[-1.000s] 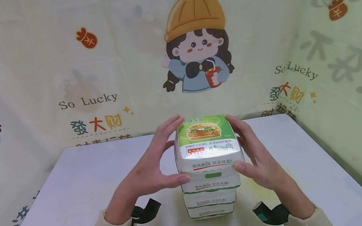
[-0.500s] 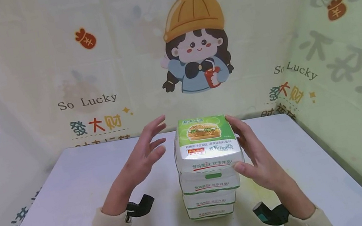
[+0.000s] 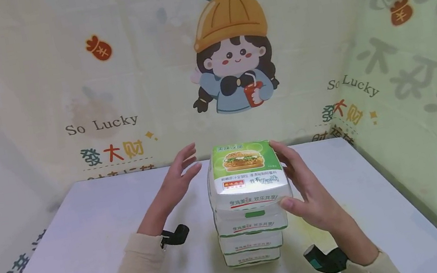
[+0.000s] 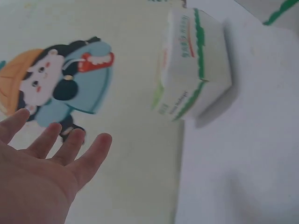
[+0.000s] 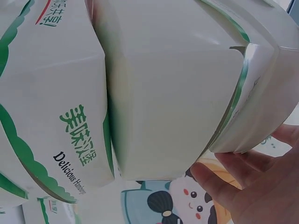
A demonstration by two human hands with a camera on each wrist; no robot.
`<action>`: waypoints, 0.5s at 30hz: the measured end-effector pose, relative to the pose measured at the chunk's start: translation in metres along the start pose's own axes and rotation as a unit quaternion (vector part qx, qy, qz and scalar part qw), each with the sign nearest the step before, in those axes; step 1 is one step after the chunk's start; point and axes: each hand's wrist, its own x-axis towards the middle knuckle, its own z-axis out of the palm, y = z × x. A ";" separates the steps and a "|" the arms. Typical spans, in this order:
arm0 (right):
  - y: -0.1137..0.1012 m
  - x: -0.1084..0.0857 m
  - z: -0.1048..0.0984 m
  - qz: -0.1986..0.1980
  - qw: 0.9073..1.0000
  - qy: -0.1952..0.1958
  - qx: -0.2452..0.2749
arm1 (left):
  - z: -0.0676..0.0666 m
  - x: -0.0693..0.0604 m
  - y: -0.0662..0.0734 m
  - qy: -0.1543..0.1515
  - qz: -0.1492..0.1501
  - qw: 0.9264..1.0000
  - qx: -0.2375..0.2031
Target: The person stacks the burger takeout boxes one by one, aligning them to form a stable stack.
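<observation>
A stack of several white burger boxes stands on the table, slightly uneven. The top burger box (image 3: 246, 170) has a green lid with a burger picture. Along its right side lie the fingers of my right hand (image 3: 310, 198), with the thumb at the front corner, gripping it. In the right wrist view, fingertips of the right hand (image 5: 252, 182) touch the white side of this box (image 5: 275, 107). My left hand (image 3: 175, 180) is held in the air left of the stack, fingers spread and holding nothing. In the left wrist view its palm (image 4: 37, 182) shows empty.
The left wrist view shows a single burger box (image 4: 210, 65) on the table, apart from the stack's edge (image 4: 280, 11); the head view hides it. The white table (image 3: 103, 254) meets a printed cloth wall (image 3: 173, 130) behind.
My left hand has let go of the top burger box and moved away to the left. The right hand stays on the box, and the stack stands as before. The head view has shifted slightly.
</observation>
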 end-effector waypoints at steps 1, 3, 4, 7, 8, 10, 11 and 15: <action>0.001 0.000 0.000 -0.002 1.000 -0.001 0.002 | 0.001 0.004 -0.004 -0.001 -0.012 1.000 -0.003; 0.001 0.000 -0.001 -0.005 1.000 -0.002 0.004 | 0.005 0.011 -0.013 -0.002 -0.041 0.999 -0.006; 0.002 0.000 -0.001 -0.006 1.000 -0.002 0.004 | 0.007 0.015 -0.017 -0.003 -0.055 0.998 -0.006; 0.002 0.001 -0.002 -0.005 1.000 -0.001 -0.001 | 0.013 0.026 -0.028 -0.014 -0.078 0.997 0.011; 0.002 0.001 -0.002 -0.005 1.000 -0.001 -0.003 | 0.016 0.030 -0.033 -0.017 -0.083 0.996 0.020; 0.002 0.001 -0.003 -0.005 1.000 0.000 -0.006 | 0.020 0.038 -0.040 -0.029 -0.083 0.995 0.039; 0.003 0.001 -0.003 -0.005 1.000 0.000 -0.005 | 0.022 0.042 -0.044 -0.036 -0.079 0.995 0.049; 0.002 0.001 -0.002 -0.003 1.000 -0.001 0.000 | 0.029 0.053 -0.056 -0.065 -0.049 0.993 0.082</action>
